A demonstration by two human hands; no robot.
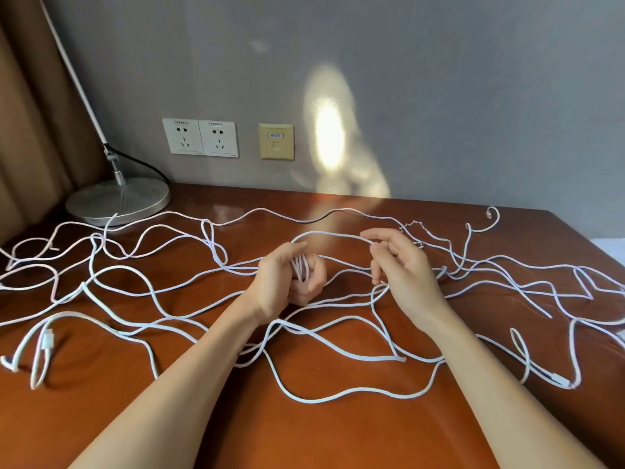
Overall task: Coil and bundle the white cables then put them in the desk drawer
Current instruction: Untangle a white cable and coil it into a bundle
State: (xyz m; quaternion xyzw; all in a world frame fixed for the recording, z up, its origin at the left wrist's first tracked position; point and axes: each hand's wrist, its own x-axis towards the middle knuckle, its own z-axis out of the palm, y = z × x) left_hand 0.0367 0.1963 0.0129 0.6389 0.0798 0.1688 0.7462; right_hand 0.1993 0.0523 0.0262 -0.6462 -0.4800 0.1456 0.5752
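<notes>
left hand [287,282]: clenched round loops of thin white cable [299,265] | right hand [404,265]: just right of left hand, pinching that cable's arching strand | glossy brown wooden desk [338,434]: beneath left hand

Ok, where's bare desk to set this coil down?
Bare desk: the near edge between the forearms, and front left of them. A thin strip runs behind the white cables, right of the lamp base. The middle is crowded.

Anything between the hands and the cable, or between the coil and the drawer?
Nothing blocks the hands: left hand grips the coil, right hand pinches its free strand. Loose cables cross the desk around it and may snag. The drawer is not in view.
</notes>
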